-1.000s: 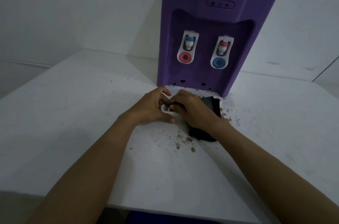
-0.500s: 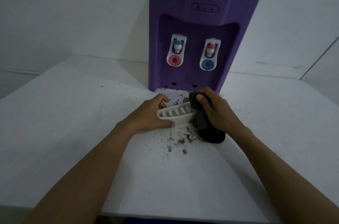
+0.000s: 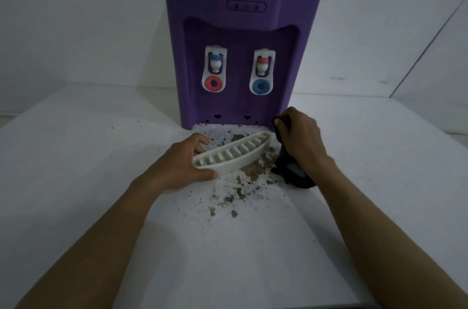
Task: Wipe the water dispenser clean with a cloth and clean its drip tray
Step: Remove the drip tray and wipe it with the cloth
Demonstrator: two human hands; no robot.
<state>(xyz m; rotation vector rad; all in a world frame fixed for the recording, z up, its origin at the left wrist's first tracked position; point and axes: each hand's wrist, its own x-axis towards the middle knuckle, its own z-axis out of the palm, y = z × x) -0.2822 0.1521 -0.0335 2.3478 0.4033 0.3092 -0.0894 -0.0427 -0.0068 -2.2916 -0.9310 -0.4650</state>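
Note:
A purple water dispenser [image 3: 240,30] with a white top and two taps stands at the back of the white table [image 3: 76,169]. My left hand [image 3: 177,166] grips the left end of the white slotted drip tray [image 3: 235,154], which is tilted and detached from the dispenser. My right hand [image 3: 301,139] is closed on a dark cloth [image 3: 293,172] just right of the tray, near the dispenser's lower right corner. The cloth hangs down onto the table.
Brown dirt crumbs [image 3: 233,194] lie scattered on the table under and in front of the tray. White walls stand behind the dispenser. The table's front edge runs across the bottom of the view.
The drip tray has come out from under my hands and its slots now show. My right hand with the cloth moved right and back, off the tray. More dirt lies on the table.

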